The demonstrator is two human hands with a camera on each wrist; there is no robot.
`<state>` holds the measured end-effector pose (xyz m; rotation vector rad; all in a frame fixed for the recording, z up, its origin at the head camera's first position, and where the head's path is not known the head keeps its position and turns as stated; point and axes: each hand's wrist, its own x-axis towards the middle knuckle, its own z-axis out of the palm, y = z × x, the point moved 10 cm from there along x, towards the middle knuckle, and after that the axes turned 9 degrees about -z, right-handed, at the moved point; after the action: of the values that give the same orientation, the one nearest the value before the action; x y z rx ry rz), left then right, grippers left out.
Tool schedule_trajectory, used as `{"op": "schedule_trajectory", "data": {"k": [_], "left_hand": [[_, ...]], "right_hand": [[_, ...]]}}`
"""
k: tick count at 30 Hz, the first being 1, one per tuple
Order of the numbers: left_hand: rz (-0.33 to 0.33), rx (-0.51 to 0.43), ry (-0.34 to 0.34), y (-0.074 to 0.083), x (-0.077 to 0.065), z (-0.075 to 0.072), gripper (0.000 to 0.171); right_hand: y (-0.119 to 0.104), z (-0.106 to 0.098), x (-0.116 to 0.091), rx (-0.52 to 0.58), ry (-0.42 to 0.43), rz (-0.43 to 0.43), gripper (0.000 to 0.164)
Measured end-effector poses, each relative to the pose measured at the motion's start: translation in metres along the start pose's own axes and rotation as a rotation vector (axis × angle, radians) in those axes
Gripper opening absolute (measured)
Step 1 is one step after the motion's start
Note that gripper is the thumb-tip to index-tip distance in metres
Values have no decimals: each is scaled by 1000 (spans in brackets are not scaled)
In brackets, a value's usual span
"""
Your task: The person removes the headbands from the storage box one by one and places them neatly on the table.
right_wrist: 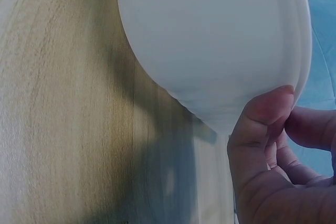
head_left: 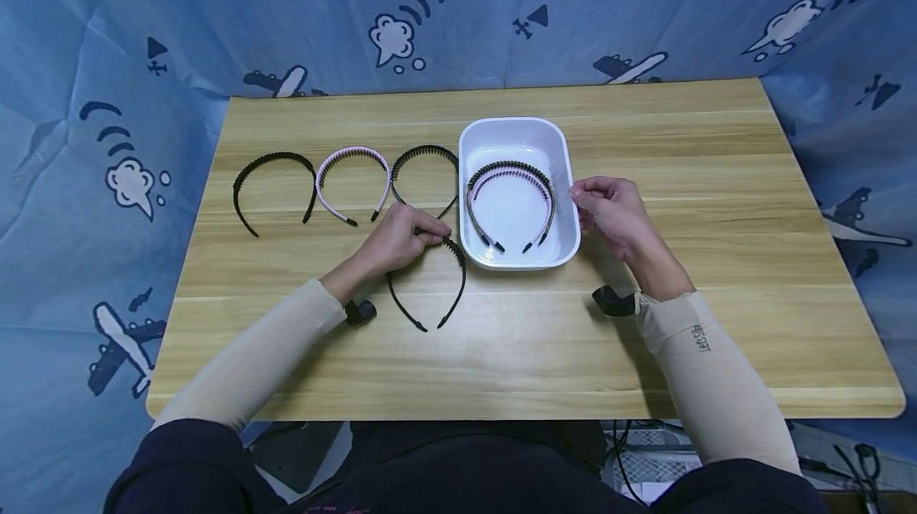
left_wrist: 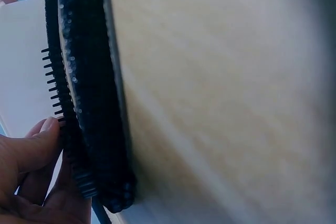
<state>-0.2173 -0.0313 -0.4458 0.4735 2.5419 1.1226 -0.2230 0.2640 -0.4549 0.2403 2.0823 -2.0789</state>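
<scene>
My left hand (head_left: 403, 239) pinches a black toothed headband (head_left: 462, 269) near the top of its arch, its two ends pointing toward the table's front edge. In the left wrist view the thumb and fingers (left_wrist: 37, 150) grip beside the headband's short teeth (left_wrist: 54, 90). On the right, my right hand (head_left: 612, 210) pinches the side rim of a white plastic tray (head_left: 514, 140). The right wrist view has the thumb and a finger on that rim. Inside the tray lie a black headband (head_left: 513, 165) and a pink headband (head_left: 548, 189), nested together.
Along the table's left half lie a plain black headband (head_left: 275, 156), a pink headband (head_left: 354, 152) and another black headband (head_left: 424, 149), in a row left of the tray. A blue printed curtain (head_left: 458, 21) hangs behind the wooden table (head_left: 716, 180).
</scene>
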Motion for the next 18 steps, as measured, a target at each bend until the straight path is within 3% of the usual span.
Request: {"op": "schedule_trajectory", "data": {"k": [18], "left_hand": [[-56,-55,21,3,0,-10,17]], "right_hand": [[2,-1,2,-36,1,9,23]]}}
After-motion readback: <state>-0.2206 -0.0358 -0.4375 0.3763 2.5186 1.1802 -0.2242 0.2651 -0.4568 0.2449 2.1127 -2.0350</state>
